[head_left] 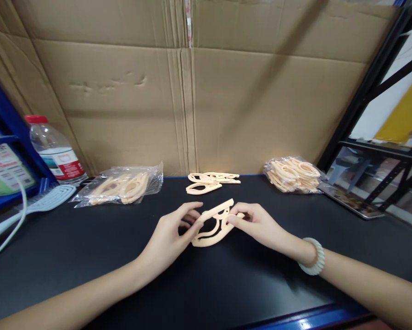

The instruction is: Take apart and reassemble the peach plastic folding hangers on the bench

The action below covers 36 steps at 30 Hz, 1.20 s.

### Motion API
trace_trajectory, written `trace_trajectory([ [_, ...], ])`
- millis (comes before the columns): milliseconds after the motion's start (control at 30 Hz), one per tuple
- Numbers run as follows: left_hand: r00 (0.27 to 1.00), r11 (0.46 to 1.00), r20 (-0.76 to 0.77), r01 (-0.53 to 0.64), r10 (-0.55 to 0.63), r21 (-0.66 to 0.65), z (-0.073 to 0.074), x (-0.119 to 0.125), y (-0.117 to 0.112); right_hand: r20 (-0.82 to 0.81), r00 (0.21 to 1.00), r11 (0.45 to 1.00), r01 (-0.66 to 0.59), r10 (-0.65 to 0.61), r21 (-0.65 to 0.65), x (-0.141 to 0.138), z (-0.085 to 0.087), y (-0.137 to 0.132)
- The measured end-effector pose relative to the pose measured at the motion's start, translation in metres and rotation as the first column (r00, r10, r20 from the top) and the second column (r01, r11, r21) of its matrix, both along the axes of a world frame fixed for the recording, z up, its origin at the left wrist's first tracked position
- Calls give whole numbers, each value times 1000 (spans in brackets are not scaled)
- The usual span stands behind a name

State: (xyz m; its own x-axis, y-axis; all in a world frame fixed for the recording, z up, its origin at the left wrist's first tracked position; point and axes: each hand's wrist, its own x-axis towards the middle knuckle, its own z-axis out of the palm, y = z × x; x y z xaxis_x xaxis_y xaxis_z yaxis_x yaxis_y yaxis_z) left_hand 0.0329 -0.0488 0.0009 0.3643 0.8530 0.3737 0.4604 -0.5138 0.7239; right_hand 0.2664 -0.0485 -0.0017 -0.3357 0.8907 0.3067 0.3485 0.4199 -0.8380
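A cream plastic piece (213,225), flat with curved cut-outs, is held just above the black table top (89,256) at the centre. My left hand (173,236) pinches its left end with fingers curled. My right hand (257,224) grips its right end; a pale bead bracelet (314,256) is on that wrist. Behind the hands lies a small loose pile of the same cream pieces (211,181).
A clear bag of cream pieces (121,187) lies at the back left, another heap in a bag (293,174) at the back right. A water bottle (54,153) and a pale blue brush (47,201) are at the left. A tablet (350,201) lies right. Cardboard wall (192,91) behind.
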Motion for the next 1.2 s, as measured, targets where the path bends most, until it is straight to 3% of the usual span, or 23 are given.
trace_trajectory([
  [167,994,996,108,-16,25,-83,3,-2,2,-43,998,999,52,-52,-2,0,4,2],
  [433,958,996,274,-69,83,-58,5,-6,4,-385,916,983,50,-116,-176,12,0,15],
  [567,980,999,197,-26,31,-26,9,-5,1,-493,868,974,-54,-63,-220,13,-4,20],
  [700,992,992,-44,123,-122,30,12,-3,-4,-509,860,970,-86,-43,-227,8,-6,17],
  [800,965,969,-94,246,-245,7,12,-2,-5,-490,872,981,-76,-22,-179,4,-5,13],
  [867,956,955,-49,285,-289,-88,12,-2,-5,-458,889,991,-60,0,-116,3,-4,12],
  [967,962,940,-37,258,-272,-222,14,-1,-2,-394,919,999,-39,26,-26,2,-1,9],
  [1067,966,947,-95,212,-240,-241,16,-2,2,-322,945,997,-31,50,64,1,0,6],
  [1200,955,937,-112,242,-276,-251,15,-3,5,-223,972,986,-40,76,163,1,2,1],
])
